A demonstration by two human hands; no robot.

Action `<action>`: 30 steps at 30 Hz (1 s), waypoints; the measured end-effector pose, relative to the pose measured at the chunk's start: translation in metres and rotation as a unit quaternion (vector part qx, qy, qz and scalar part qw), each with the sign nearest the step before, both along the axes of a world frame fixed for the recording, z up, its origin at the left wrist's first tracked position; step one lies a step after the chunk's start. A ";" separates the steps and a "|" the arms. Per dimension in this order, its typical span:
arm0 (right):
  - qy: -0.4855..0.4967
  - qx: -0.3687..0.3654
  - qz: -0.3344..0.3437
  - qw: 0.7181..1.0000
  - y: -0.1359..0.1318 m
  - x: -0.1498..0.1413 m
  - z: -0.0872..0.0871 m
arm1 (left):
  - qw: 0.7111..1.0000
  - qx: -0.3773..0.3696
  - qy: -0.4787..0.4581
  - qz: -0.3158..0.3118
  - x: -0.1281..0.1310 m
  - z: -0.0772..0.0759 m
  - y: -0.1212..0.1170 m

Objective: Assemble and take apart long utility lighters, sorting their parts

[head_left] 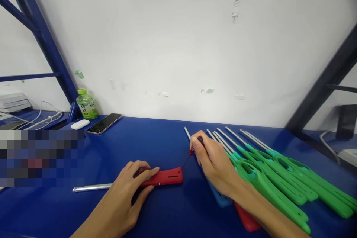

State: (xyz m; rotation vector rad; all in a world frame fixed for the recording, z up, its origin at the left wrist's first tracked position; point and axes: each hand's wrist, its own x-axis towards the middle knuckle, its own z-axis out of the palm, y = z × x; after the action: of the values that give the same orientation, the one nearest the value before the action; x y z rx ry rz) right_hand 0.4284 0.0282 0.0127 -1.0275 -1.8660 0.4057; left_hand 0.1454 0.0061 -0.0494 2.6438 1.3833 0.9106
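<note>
Left hand (131,189): one, its fingers and thumb closed about the middle of a red lighter (170,178), which lies on the blue tabletop (139,139) in front of the person, metal tube (93,187) toward the left and handle end toward the right. Right hand (213,161): one, gripping a thin-shafted screwdriver (191,153) at a slant, tip at the small hole near the handle's end (seated or merely touching, too fine to tell). Risks, as judged: a slanted shaft may slip from the hole and score the plastic or slide toward the left fingers; a loose left grip could let the handle twist under the turning. Under and beside the right forearm: one blue lighter (220,197) and a second red lighter (247,221), partly hidden; a sweep of the elbow might nudge them. Farther right: several green lighters (275,198), fanned, some overlapping. Toward the wall, left: one phone (105,123), one white case (80,124), one green-labelled bottle (87,105).
</note>
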 end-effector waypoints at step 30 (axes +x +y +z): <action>0.180 -0.103 0.139 0.968 0.006 -0.007 0.006 | 0.998 -0.052 0.013 -0.021 0.001 0.006 -0.003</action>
State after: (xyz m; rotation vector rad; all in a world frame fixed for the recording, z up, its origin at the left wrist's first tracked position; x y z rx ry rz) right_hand 0.4216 0.0342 0.0183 -0.7616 -1.6603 0.9061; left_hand 0.1467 0.0029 -0.0430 2.6054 1.3367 0.7808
